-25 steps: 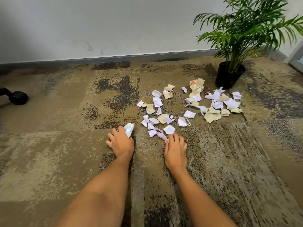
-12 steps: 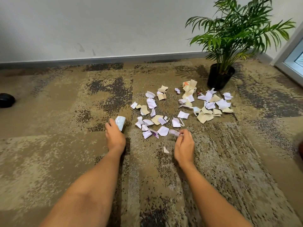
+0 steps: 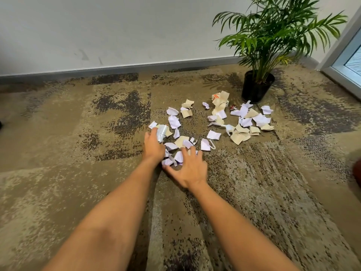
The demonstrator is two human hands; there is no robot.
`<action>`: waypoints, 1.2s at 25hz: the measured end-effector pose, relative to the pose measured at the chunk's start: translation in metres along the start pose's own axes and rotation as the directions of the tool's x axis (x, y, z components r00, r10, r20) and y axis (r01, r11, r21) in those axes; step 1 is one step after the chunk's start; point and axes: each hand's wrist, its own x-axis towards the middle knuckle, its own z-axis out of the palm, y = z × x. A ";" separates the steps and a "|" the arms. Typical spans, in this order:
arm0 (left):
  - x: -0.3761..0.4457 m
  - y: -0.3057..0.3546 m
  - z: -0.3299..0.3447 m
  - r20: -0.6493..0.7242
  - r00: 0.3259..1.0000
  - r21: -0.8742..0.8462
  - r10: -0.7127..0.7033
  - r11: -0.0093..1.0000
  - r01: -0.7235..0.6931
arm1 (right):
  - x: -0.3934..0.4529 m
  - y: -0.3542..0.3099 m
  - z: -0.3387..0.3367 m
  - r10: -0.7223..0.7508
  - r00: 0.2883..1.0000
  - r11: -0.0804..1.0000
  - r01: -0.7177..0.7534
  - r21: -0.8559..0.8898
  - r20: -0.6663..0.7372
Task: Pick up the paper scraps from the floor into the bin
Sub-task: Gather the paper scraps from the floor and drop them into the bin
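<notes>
Several white and tan paper scraps (image 3: 241, 123) lie scattered on the patterned carpet, from the middle of the view over to the plant pot. My left hand (image 3: 153, 146) is at the pile's near left edge and holds a wad of white paper (image 3: 161, 133) between thumb and fingers. My right hand (image 3: 188, 169) is spread, palm down, over the nearest white scraps (image 3: 172, 158), with its fingers apart and touching them. No bin is in view.
A potted palm in a black pot (image 3: 256, 88) stands at the back right, just beyond the scraps. A grey wall with a skirting strip (image 3: 117, 68) runs across the back. A glass door frame (image 3: 343, 61) is at the far right.
Both hands have moved forward and closer together at the near scraps. My right hand went from pinching at one scrap to lying spread over several. The left hand still holds its wad.
</notes>
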 end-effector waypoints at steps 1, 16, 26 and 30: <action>0.000 -0.002 0.003 0.049 0.999 0.037 0.004 0.999 -0.006 | -0.002 -0.005 0.003 -0.028 1.000 0.996 0.028 -0.085 0.004; -0.012 -0.010 0.021 0.020 0.999 0.258 0.046 0.965 -0.049 | 0.004 -0.002 0.005 -0.304 0.952 0.953 0.302 -0.035 -0.041; -0.043 -0.014 0.032 -0.082 0.997 0.085 -0.002 0.996 0.009 | -0.023 0.082 -0.029 0.185 0.979 0.731 -0.194 0.654 0.084; -0.070 -0.015 0.037 -0.129 0.991 0.141 0.025 0.990 -0.006 | -0.030 0.090 -0.046 -0.059 0.950 0.812 -0.132 0.569 0.305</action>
